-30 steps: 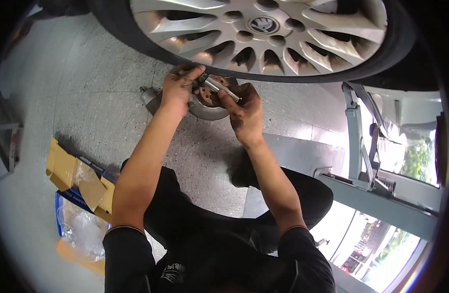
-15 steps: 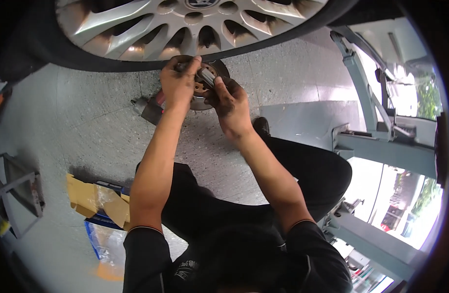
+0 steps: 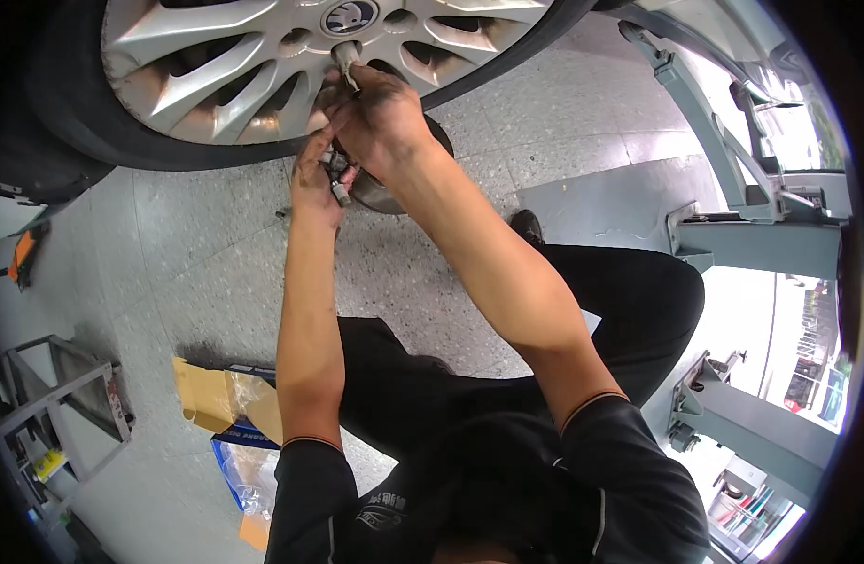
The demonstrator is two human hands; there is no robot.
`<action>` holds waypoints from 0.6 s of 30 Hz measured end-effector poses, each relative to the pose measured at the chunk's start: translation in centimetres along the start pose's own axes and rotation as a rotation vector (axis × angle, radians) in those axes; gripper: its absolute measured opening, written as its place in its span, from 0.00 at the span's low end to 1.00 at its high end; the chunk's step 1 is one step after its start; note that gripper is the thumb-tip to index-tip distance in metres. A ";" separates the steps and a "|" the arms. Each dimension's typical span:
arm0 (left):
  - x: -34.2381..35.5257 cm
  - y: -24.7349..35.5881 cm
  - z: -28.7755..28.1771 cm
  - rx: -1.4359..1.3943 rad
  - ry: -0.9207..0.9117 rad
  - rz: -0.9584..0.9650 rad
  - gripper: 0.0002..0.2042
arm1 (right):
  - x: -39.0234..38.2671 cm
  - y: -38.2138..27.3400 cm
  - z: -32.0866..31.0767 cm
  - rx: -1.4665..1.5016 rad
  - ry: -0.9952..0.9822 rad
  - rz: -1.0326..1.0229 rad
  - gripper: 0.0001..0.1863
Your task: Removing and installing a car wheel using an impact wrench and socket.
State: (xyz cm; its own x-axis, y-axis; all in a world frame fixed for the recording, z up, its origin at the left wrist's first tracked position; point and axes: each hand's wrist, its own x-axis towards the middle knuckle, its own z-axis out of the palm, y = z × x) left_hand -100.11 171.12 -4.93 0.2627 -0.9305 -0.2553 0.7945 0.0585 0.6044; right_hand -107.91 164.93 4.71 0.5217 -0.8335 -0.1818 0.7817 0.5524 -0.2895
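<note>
As right hand (image 3: pixel 383 111) holds one socket (image 3: pixel 347 54), one wheel (image 3: pixel 286 64), one disc (image 3: pixel 377 195)

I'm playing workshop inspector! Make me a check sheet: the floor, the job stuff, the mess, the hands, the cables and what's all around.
Surface: speckled grey floor.
Job's things: spoked wheel; metal socket at a bolt hole below its centre cap; small metal bolts; round metal disc, partly hidden.
Clutter: opened cardboard box and clear plastic wrap.
Hands: right hand holds the socket; left hand holds the bolts.
Cables: nothing seen.
Surroundings: metal frame at left, grey-blue beams at right.
</note>
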 end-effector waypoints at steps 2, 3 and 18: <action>0.2 -0.3 -0.5 -0.039 -0.027 -0.021 0.09 | 0.2 -0.2 0.2 -0.121 0.066 -0.014 0.09; 0.3 -0.5 -0.6 -0.043 -0.038 -0.038 0.09 | 0.3 -0.7 0.1 -0.310 0.104 0.043 0.08; 0.1 -1.9 1.7 -0.004 -0.157 -0.089 0.09 | -0.4 -2.8 -1.8 -0.450 0.144 0.028 0.08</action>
State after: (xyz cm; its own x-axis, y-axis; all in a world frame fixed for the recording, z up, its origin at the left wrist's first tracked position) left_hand -102.55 170.31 -4.85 0.1032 -0.9770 -0.1865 0.8130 -0.0251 0.5818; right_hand -110.97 163.68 3.90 0.4628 -0.8285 -0.3152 0.5252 0.5427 -0.6555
